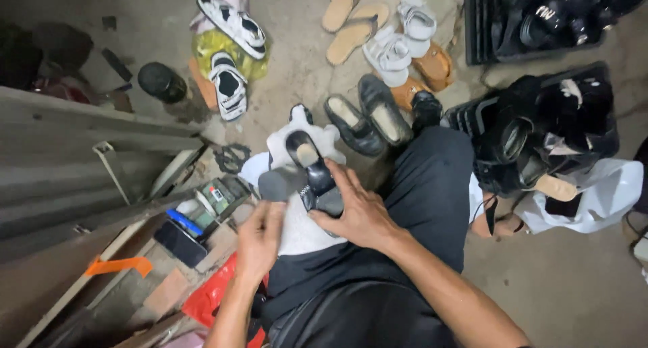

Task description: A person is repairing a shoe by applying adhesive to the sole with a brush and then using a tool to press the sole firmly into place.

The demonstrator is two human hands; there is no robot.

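Note:
A small black shoe (312, 167) with a pale insole lies on a white cloth (300, 223) spread over my lap. My right hand (354, 209) grips the shoe at its heel end, fingers wrapped over it. Just left of the shoe, my left hand (260, 243) rests on the cloth with its fingers bent down; I cannot tell whether it pinches anything. My black trouser leg (432, 186) stretches out to the right of the hands.
A pair of black flat shoes (368, 122) lies ahead of my knee. White sandals (229, 47), tan flip-flops (351, 17) and white strapped sandals (401, 37) litter the concrete floor. Black crates (540, 128) of shoes stand right; a wooden tool box (196, 213) sits left.

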